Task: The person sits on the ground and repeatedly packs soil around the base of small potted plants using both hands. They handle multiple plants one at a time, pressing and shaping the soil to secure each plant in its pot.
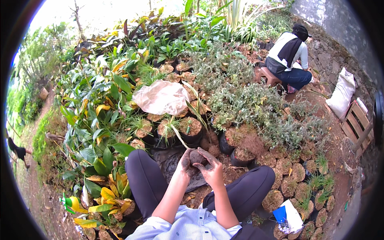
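Between my two muddy hands is a dark brown soil ball (199,157), held above a black plastic sheet (162,158). My left hand (184,163) cups its left side, and my right hand (211,167) presses on the right side with thumb and fingers around it. A pale plant stem (179,137) rises from the ball toward the far left, with long leaves beyond it. Other rounded soil balls (214,150) lie on the ground just past my right hand.
Black-bagged pots (189,127) stand close ahead, with a crumpled pale plastic bag (162,97) over some. Leafy plants crowd the left, near a yellow-green spray bottle (73,203). A co-worker (289,56) sits on a stool at far right, near a white sack (342,93) and wooden crate (357,122).
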The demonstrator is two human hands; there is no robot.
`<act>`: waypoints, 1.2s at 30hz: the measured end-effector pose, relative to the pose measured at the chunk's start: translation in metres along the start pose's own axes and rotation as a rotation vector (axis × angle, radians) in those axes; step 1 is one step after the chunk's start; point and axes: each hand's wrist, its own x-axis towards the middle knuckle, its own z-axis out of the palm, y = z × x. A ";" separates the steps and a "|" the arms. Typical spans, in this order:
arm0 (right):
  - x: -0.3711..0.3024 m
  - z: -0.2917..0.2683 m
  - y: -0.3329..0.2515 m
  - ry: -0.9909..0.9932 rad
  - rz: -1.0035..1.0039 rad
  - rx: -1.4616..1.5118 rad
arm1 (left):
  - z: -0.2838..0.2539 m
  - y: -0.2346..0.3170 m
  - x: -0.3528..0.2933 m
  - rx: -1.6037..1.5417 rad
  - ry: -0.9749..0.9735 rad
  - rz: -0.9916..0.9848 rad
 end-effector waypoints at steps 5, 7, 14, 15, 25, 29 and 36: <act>-0.001 0.002 0.010 0.060 0.046 0.033 | 0.000 -0.004 0.003 -0.030 -0.021 0.002; 0.007 -0.010 -0.005 -0.032 -0.012 -0.086 | -0.001 -0.005 0.003 -0.036 -0.002 0.047; 0.019 -0.029 -0.015 -0.134 -0.132 -0.210 | -0.002 -0.007 0.000 0.120 0.112 0.086; 0.018 -0.028 -0.013 -0.123 -0.145 -0.207 | 0.000 -0.007 0.001 0.084 0.071 0.060; 0.018 -0.020 -0.010 -0.048 -0.056 0.065 | 0.007 -0.010 0.009 -0.169 -0.132 -0.109; 0.015 -0.019 -0.007 -0.022 -0.001 0.186 | -0.011 -0.005 0.020 -0.248 -0.558 -0.251; 0.023 -0.025 0.002 -0.076 0.002 0.099 | 0.007 -0.016 0.019 -0.039 -0.200 -0.075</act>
